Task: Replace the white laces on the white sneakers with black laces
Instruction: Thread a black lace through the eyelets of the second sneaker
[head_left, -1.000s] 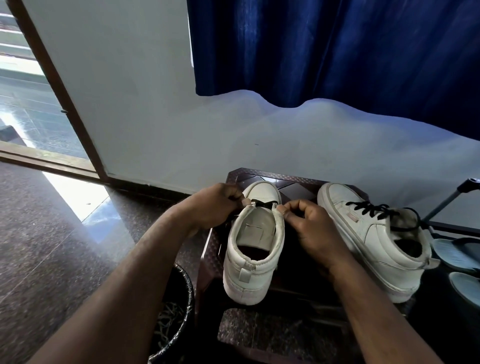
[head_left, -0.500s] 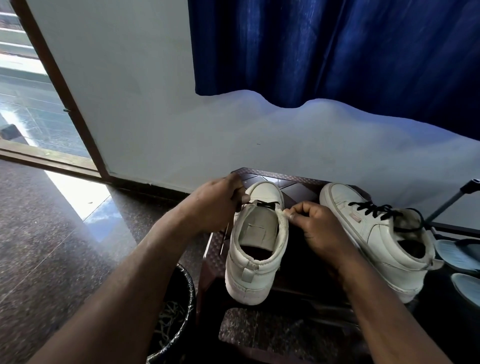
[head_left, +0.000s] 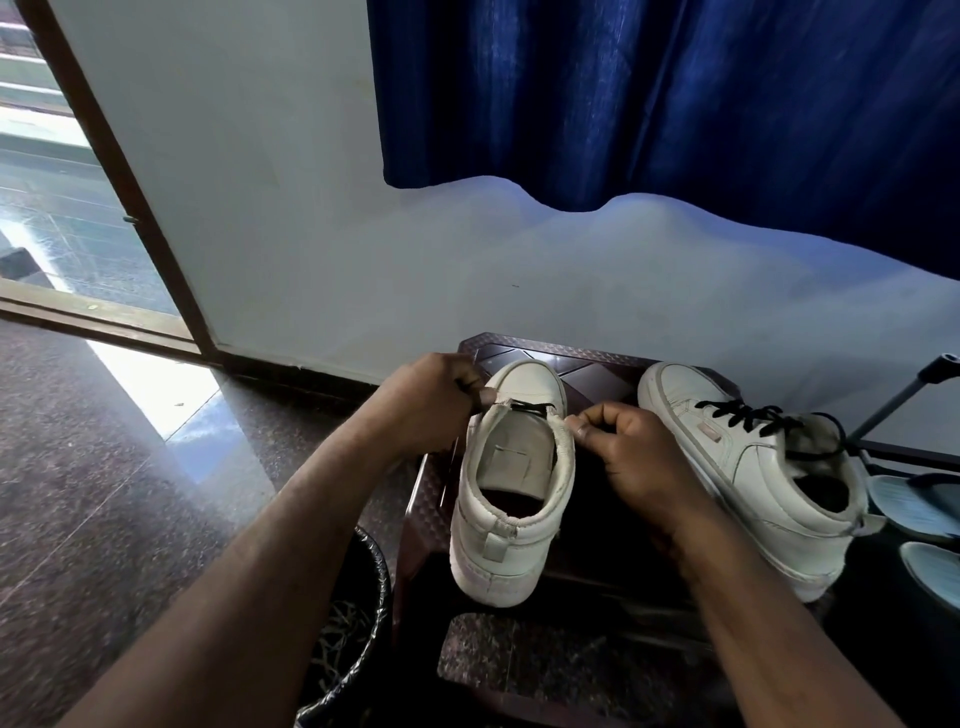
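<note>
Two white sneakers stand on a dark brown stool (head_left: 597, 364). The left sneaker (head_left: 511, 499) points away from me, heel toward me, with one short run of black lace (head_left: 530, 408) across its lowest eyelets. My left hand (head_left: 431, 400) pinches the lace end at the sneaker's left eyelet edge. My right hand (head_left: 623, 447) pinches at the right eyelet edge; what it grips is hidden by the fingers. The right sneaker (head_left: 753, 467) lies angled, with black lace (head_left: 748, 415) threaded through several eyelets.
A black bin (head_left: 353, 623) with a liner sits below my left forearm. Pale blue slippers (head_left: 914, 504) lie at the far right beside a black metal stand (head_left: 893, 405). A white wall, blue curtain (head_left: 675, 93) and a doorway at the left surround the stool.
Both hands have shifted slightly at the eyelets: the left hand rose a little toward the toe, and the right hand drew back to the right eyelet edge. The sneakers stay put.
</note>
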